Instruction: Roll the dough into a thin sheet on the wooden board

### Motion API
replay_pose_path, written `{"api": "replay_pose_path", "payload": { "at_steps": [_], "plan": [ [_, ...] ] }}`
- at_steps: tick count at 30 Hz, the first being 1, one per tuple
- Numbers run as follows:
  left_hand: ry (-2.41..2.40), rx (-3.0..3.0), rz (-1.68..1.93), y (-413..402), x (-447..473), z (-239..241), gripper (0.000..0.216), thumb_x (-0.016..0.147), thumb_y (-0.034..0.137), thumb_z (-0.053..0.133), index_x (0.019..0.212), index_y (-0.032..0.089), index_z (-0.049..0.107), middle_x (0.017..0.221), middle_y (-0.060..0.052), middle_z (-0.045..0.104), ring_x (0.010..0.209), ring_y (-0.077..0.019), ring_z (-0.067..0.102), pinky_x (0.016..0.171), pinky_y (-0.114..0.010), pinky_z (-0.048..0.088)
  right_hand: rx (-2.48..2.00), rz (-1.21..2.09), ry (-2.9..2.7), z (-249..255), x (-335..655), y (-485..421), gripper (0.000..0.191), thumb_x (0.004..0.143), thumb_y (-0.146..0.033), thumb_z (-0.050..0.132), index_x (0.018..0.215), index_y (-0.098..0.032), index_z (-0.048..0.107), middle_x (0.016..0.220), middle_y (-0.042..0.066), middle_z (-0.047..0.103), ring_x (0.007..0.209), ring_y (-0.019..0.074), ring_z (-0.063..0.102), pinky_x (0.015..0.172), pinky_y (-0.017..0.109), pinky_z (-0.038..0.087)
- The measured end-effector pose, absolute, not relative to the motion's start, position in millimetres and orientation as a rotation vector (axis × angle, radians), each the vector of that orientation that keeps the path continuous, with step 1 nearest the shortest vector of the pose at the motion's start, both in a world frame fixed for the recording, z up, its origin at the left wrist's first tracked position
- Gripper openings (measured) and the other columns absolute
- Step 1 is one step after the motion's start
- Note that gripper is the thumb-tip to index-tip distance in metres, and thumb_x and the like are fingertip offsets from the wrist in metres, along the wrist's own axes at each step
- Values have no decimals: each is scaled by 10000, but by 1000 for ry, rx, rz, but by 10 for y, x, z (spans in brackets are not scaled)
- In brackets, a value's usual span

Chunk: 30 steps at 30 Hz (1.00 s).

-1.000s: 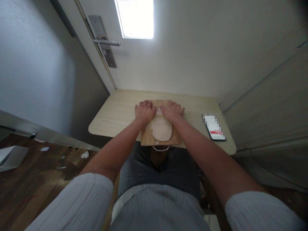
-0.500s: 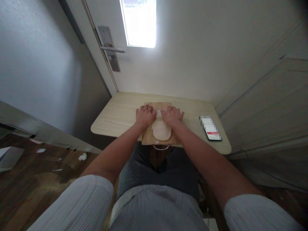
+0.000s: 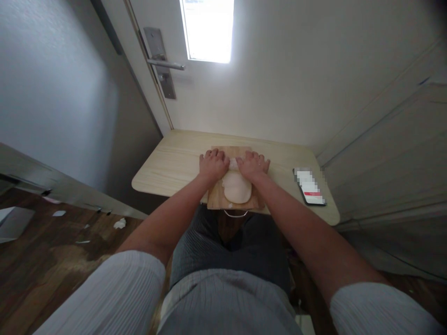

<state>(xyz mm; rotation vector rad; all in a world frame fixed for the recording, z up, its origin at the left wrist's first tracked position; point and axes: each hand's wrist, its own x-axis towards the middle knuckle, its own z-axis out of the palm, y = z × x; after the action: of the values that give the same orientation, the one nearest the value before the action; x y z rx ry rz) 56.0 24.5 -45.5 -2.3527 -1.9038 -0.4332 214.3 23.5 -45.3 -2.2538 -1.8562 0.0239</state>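
Observation:
A flat, pale piece of dough (image 3: 237, 188) lies on a wooden cutting board (image 3: 215, 199), its rounded end toward me. Across the dough's far part runs a whitish bar that looks like a rolling pin (image 3: 233, 164), showing only between my thumbs. My left hand (image 3: 213, 165) is closed over its left side, fingers bent and knuckles up. On the right side my right hand (image 3: 253, 165) is closed in the same way, thumb pointing inward. Most of the bar is hidden under both hands. The board has a metal handle (image 3: 235, 215) at its near edge.
The board rests on a small light wooden table (image 3: 164, 163) against a white door with a metal lever handle (image 3: 165, 64). A phone (image 3: 310, 187) lies at the table's right. Scraps of paper (image 3: 119, 223) and a white box (image 3: 16, 223) are on the floor to the left.
The whole view has shifted slightly, so the table and phone appear a little farther right. Both hands keep their grip over the dough, with almost no movement relative to the board.

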Motion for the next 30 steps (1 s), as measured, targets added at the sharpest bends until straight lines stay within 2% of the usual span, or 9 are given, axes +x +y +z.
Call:
{"api": "replay_pose_path", "payload": {
  "at_steps": [10,25,30],
  "plan": [
    [-1927,-2379,-445,380,580,-438,443,1030,426,290,1261,237,617,1373,-125,596,1273,-329,490,1032,-520,382,-2273,83,-1873,-443,2167,405,648,984,-619,348,1460,-208,504,1498,160,516,1334,368,466,1108,617,301],
    [-1953,-2423,-408,673,576,-436,427,989,461,358,1294,281,596,1415,-103,575,1299,-329,471,1062,-541,366,-2326,271,-1864,-389,2206,702,733,944,-687,388,1468,-183,483,1497,192,503,1348,399,459,1091,634,326],
    [-2009,-2442,-395,796,584,-455,456,973,466,367,1348,305,571,1458,-92,552,1337,-334,452,1089,-561,345,-2320,291,-1854,-404,2223,792,781,935,-702,392,1512,-177,434,1530,207,466,1368,406,435,1103,644,308]
  ]
}}
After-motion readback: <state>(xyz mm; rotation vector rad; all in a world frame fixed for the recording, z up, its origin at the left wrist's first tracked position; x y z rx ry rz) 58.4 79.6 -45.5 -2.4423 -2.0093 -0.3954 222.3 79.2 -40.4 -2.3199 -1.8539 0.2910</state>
